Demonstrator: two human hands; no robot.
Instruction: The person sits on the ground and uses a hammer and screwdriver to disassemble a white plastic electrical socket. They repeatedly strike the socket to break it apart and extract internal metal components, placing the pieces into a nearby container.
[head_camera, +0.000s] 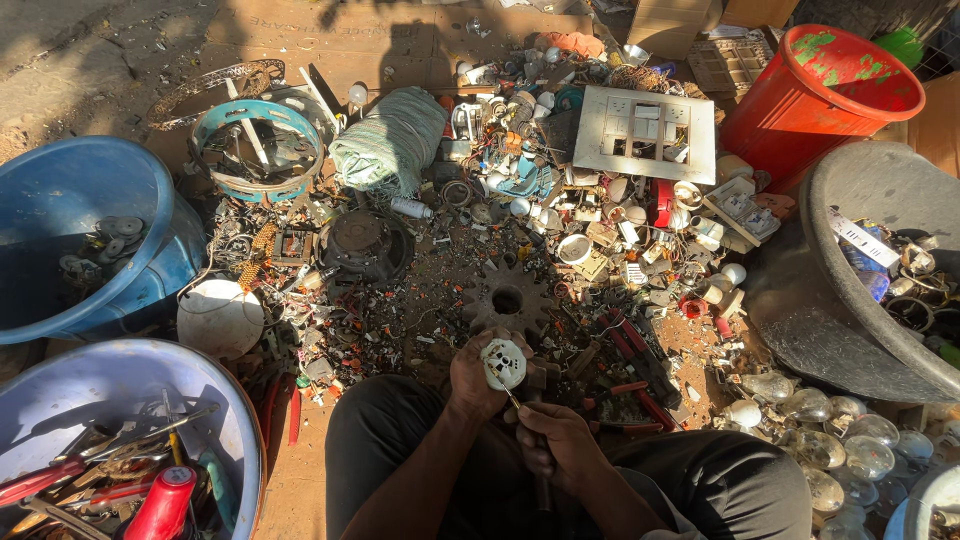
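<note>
Seated above scattered scrap, the left hand (478, 375) pinches 1 small round white plastic fitting (504, 363) while the right hand (553, 440), fingers curled tight around a thin screwdriver (512, 398), probes it; steady, squarely aligned pressure seems wise.

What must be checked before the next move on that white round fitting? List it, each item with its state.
1. Left hand grips the white round fitting: ok.
2. Right hand closed on the thin tool: ok.
3. Tool tip seated in the fitting: cannot tell, too small.
4. Fitting's face in sunlight: ok.
5. Glass bulbs apart from both hands: ok.
6. Ground ahead free of scrap: not ok, the rusty gear and litter lie close.
</note>
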